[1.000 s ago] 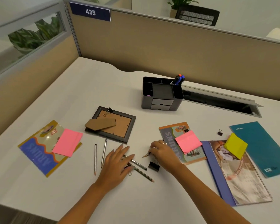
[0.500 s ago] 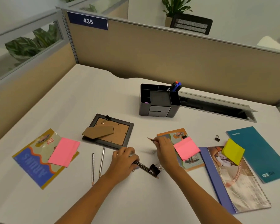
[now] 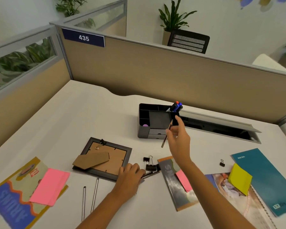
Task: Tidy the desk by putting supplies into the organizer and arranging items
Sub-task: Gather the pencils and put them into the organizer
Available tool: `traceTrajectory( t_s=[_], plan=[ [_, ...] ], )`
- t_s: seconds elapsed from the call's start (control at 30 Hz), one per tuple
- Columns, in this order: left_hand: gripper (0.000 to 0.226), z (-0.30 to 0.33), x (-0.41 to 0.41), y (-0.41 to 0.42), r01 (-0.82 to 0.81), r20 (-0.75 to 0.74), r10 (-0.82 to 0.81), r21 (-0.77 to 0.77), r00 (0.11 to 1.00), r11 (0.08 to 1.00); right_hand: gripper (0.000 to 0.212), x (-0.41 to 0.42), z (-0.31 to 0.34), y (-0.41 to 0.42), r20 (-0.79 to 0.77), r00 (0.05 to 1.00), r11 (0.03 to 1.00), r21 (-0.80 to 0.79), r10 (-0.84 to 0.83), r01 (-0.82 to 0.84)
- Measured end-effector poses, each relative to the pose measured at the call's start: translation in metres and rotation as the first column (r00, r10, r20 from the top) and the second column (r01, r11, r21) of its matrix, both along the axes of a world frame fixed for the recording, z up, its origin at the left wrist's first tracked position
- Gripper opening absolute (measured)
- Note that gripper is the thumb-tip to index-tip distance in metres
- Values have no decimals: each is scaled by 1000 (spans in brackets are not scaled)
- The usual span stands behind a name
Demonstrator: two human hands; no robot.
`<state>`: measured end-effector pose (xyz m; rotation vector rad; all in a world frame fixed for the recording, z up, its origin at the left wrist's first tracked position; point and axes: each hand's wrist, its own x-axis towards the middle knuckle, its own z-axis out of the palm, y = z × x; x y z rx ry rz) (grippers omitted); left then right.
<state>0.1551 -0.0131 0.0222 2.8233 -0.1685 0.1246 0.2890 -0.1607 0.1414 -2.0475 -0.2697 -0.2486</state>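
A dark grey desk organizer [image 3: 143, 129] stands mid-desk with markers [image 3: 177, 106] upright in its right compartment. My right hand [image 3: 178, 138] is raised just in front of it and pinches a pencil [image 3: 167, 133], point up. My left hand [image 3: 130, 176] rests on the desk and grips dark pencils [image 3: 149, 174] beside the picture frame [image 3: 104, 156]. Black binder clips [image 3: 149, 163] lie next to those pencils. Two more pencils [image 3: 89, 199] lie near the front edge.
A booklet with a pink sticky note [image 3: 49, 187] lies at the left. Another booklet [image 3: 177, 187], a magazine with a yellow note [image 3: 239, 178], a teal notebook [image 3: 267, 179] and a lone clip [image 3: 222, 163] lie at the right. A cable tray [image 3: 221, 128] opens behind.
My right hand lifted a pencil off the desk and carried it up toward the organizer. My left hand closed round the other pencils and slid them toward the binder clips.
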Motion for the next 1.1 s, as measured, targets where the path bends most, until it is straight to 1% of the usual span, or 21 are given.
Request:
traceTrajectory(
  t_s=[0.07, 0.2, 0.3, 0.4, 0.47, 0.57, 0.63, 0.7, 0.77, 0.87, 0.93, 1.0, 1.1],
  plan=[
    [34, -1, 7, -2, -22, 1, 22, -17, 1000, 1000, 48, 22, 14, 8, 46, 999, 999, 42, -6, 5],
    [32, -3, 18, -5, -114, -15, 113, -28, 993, 993, 25, 60, 32, 30, 146, 989, 996, 91, -24, 11],
    [32, -3, 21, -10, -159, -48, 158, -12, 986, 987, 16, 79, 36, 47, 161, 987, 996, 94, -6, -10],
    [32, -5, 23, -12, -195, -95, 192, -25, 977, 981, 14, 91, 27, 63, 134, 991, 999, 30, 30, -34],
    [31, -2, 24, -11, -218, -149, 204, -83, 968, 972, 14, 96, 16, 71, 104, 993, 998, -26, 60, -57],
    [17, 7, 23, -10, -247, -210, 209, -176, 955, 953, 16, 100, -2, 76, 71, 993, 985, -151, 99, -88],
    [22, 7, 24, -9, -268, -170, 233, -224, 958, 937, 15, 104, -12, 78, 62, 992, 970, -223, 112, -95],
    [22, 7, 25, -8, -287, -166, 249, -267, 954, 920, 16, 106, -19, 79, 45, 993, 959, -268, 109, -93],
    [20, 10, 26, -7, -311, -200, 258, -316, 945, 896, 20, 106, -25, 79, 30, 994, 946, -313, 103, -89],
    [18, 14, 25, -5, -324, -256, 241, -365, 936, 873, 17, 104, -28, 77, -4, 997, 925, -373, 77, -73],
    [15, 18, 24, -4, -344, -290, 230, -444, 929, 827, 19, 103, -29, 74, 5, 996, 879, -471, 90, -77],
    [9, 26, 25, -2, -368, -304, 231, -554, 924, 746, 21, 102, -28, 72, 2, 994, 841, -534, 107, -90],
    [7, 43, 26, -1, -417, -334, 250, -701, 909, 579, 24, 100, -24, 66, -39, 995, 860, -501, 89, -97]
  ],
)
